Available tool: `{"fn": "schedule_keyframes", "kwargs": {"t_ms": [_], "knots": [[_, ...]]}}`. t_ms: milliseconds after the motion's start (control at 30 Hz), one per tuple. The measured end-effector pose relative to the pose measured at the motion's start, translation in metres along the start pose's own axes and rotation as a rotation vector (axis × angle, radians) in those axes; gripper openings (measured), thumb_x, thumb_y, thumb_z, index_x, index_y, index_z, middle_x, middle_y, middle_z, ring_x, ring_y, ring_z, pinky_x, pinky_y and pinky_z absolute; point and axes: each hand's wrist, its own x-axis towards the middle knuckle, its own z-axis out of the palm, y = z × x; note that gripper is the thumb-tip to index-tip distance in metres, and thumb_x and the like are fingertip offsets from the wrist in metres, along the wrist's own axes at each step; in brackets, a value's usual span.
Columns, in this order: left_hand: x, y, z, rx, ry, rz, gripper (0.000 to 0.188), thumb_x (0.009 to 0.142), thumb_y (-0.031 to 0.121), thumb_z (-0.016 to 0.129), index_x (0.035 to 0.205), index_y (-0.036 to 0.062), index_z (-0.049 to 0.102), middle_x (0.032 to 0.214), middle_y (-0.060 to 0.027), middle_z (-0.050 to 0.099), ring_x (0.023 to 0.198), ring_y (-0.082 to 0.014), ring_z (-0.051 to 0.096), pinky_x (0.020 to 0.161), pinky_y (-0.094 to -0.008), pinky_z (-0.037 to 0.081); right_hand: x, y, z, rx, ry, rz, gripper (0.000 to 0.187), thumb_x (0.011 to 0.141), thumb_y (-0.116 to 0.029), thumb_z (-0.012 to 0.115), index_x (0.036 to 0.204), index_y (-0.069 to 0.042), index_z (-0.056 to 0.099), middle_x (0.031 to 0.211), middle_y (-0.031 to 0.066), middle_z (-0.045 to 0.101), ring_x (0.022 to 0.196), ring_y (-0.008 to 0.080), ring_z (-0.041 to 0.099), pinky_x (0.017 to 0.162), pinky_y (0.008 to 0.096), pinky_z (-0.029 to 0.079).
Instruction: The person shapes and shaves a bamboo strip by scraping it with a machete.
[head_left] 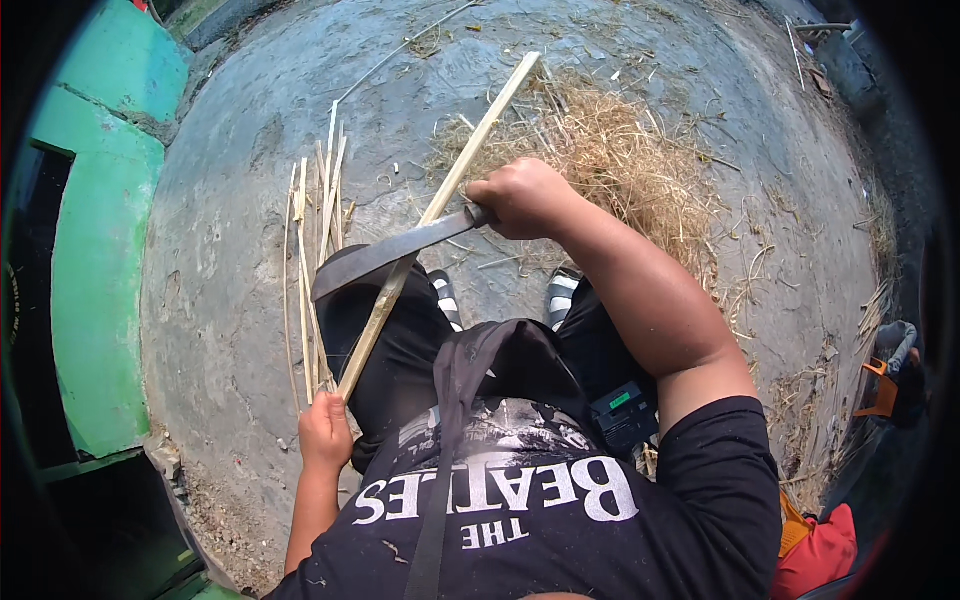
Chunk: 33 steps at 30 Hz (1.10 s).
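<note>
My left hand [326,432] is closed round the near end of a long pale split bamboo strip [462,163], which slants up and away to the right over my left thigh. In my right hand [528,198] is the handle of a machete [392,254], the fist wrapped tightly round it. Its broad grey blade points left and crosses over the strip around mid-length. Whether the edge bites into the bamboo, I cannot tell. Several thinner bamboo strips [327,190] lie on the ground to the left of my left leg, close beyond my left hand.
A heap of curly bamboo shavings [625,160] covers the concrete ground [240,130] ahead to the right. Along the left runs a green wall [105,270] with dark openings. An orange object [878,388] stands at the far right, and red cloth [820,552] lies near my right side.
</note>
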Motion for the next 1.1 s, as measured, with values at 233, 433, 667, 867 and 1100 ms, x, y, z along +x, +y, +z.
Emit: {"fn": "schedule_keyframes", "kwargs": {"t_ms": [233, 433, 667, 867, 1100], "knots": [[0.011, -0.007, 0.008, 0.028, -0.025, 0.061, 0.051, 0.109, 0.042, 0.044, 0.079, 0.0012, 0.049, 0.06, -0.0179, 0.049, 0.053, -0.0336, 0.053, 0.053, -0.0436, 0.039, -0.015, 0.068, 0.002, 0.378, 0.198, 0.511, 0.019, 0.085, -0.021, 0.07, 0.101, -0.01, 0.071, 0.093, 0.0175, 0.073, 0.088, 0.037, 0.071, 0.078, 0.0458, 0.057], [0.016, -0.015, 0.009, -0.045, -0.054, 0.065, 0.054, 0.108, 0.045, 0.045, 0.081, 0.0001, 0.054, 0.061, -0.0215, 0.052, 0.056, -0.0427, 0.056, 0.053, -0.0463, 0.041, -0.01, -0.006, -0.012, 0.045, 0.053, 0.038, 0.015, 0.085, -0.027, 0.068, 0.09, -0.013, 0.067, 0.081, 0.013, 0.071, 0.082, 0.0345, 0.072, 0.071, 0.0482, 0.057], [0.019, -0.015, 0.003, -0.069, -0.05, 0.09, 0.056, 0.108, 0.048, 0.045, 0.081, -0.001, 0.055, 0.061, -0.0214, 0.052, 0.056, -0.0394, 0.056, 0.054, -0.0452, 0.042, -0.015, 0.065, -0.009, 0.492, 0.244, 0.604, 0.017, 0.092, -0.026, 0.067, 0.101, -0.013, 0.073, 0.093, 0.0177, 0.074, 0.083, 0.0368, 0.071, 0.076, 0.0467, 0.056], [0.029, -0.035, 0.006, -0.107, -0.118, 0.083, 0.056, 0.108, 0.048, 0.045, 0.08, 0.0004, 0.055, 0.06, -0.0178, 0.051, 0.055, -0.0292, 0.054, 0.054, -0.0424, 0.041, -0.01, 0.01, -0.01, 0.066, 0.204, 0.098, 0.013, 0.086, -0.024, 0.068, 0.092, -0.012, 0.066, 0.078, 0.0131, 0.071, 0.079, 0.0356, 0.072, 0.072, 0.0478, 0.057], [0.043, -0.053, 0.029, -0.312, -0.066, 0.098, 0.054, 0.11, 0.046, 0.043, 0.079, 0.0022, 0.052, 0.062, -0.0039, 0.043, 0.062, -0.0133, 0.044, 0.055, -0.0347, 0.038, -0.014, 0.092, -0.002, 0.496, 0.421, 0.566, 0.019, 0.091, -0.028, 0.069, 0.092, -0.009, 0.069, 0.083, 0.0158, 0.072, 0.079, 0.0339, 0.071, 0.073, 0.0434, 0.055]]}}
